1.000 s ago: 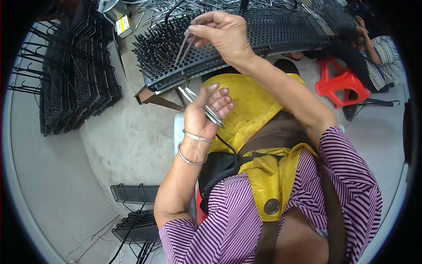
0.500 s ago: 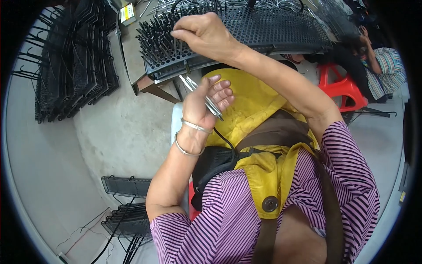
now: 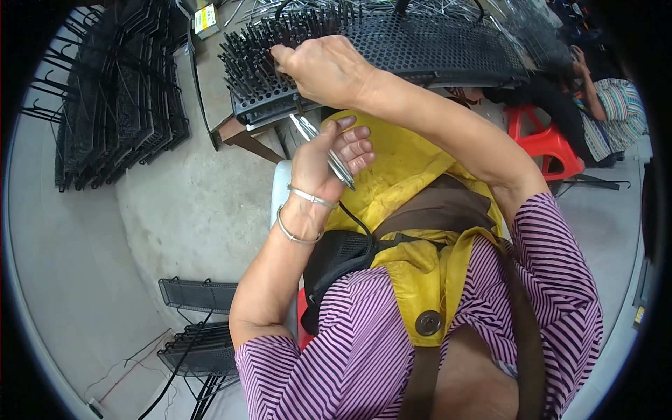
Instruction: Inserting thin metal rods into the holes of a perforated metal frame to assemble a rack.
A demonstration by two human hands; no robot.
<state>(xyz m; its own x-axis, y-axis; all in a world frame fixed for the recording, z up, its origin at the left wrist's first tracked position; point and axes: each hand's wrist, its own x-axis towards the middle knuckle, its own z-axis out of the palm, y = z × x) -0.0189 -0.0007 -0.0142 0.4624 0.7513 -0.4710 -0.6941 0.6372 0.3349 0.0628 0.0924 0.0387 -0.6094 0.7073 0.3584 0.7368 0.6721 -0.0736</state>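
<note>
A small bunch of thin silver metal rods lies across the palm of my left hand. That hand is palm up below the table's edge, its thumb against the rods and its fingers loosely curled. Above it, my right hand reaches over the near left part of a black perforated rack. Its thumb and fingertips are pinched together among dark upright rods that stand in the rack's holes. Whatever the pinch holds is hidden.
Loose silver rods lie behind the rack, and a yellow-and-white box sits on the table's left corner. Black mesh racks are stacked at left, more at lower left. Another person sits at right beside a red stool.
My right hand has dropped a little toward me, its fingertips lower among the dark rods. My left hand has barely moved and still holds the silver rods.
</note>
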